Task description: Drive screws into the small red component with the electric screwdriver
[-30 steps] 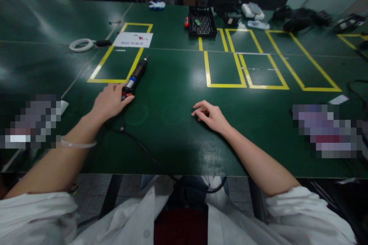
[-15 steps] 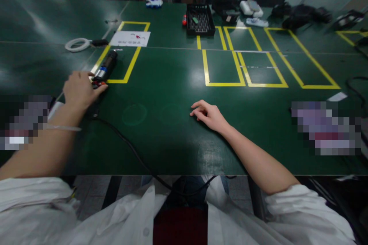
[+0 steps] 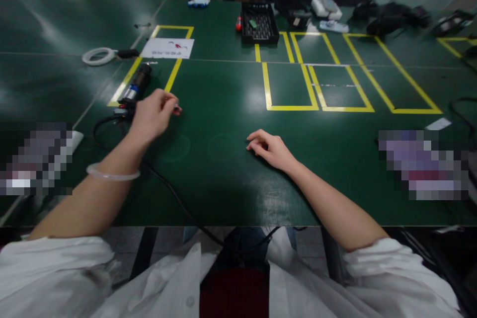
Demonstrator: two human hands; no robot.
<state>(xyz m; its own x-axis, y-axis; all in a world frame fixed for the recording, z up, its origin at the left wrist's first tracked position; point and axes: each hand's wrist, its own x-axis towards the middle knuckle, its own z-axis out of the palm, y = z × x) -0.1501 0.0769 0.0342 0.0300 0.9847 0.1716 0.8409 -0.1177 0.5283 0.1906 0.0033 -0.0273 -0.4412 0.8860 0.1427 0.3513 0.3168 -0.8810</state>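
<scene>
My left hand (image 3: 154, 113) is over the left part of the table, fingers curled and pressed towards the thumb. Whether anything small sits in its fingertips I cannot make out. Just left of it lies a black cylindrical tool (image 3: 138, 79) with a silver and blue band, inside a yellow tape outline; a black cord (image 3: 175, 194) runs below it. My right hand (image 3: 269, 148) rests on the green tabletop (image 3: 219, 184), its fingers loosely bent and apart, holding nothing.
A black crate (image 3: 260, 39) with small parts stands at the back, a red object (image 3: 238, 24) beside it. A white printed sheet (image 3: 167, 48) and a white ring-shaped coil (image 3: 99, 56) lie back left. Pixelated objects lie at both sides. The cord drops over the front edge.
My left hand has moved right, off the near end of the black cylindrical tool, and its fingers have drawn together. The right hand has stayed still.
</scene>
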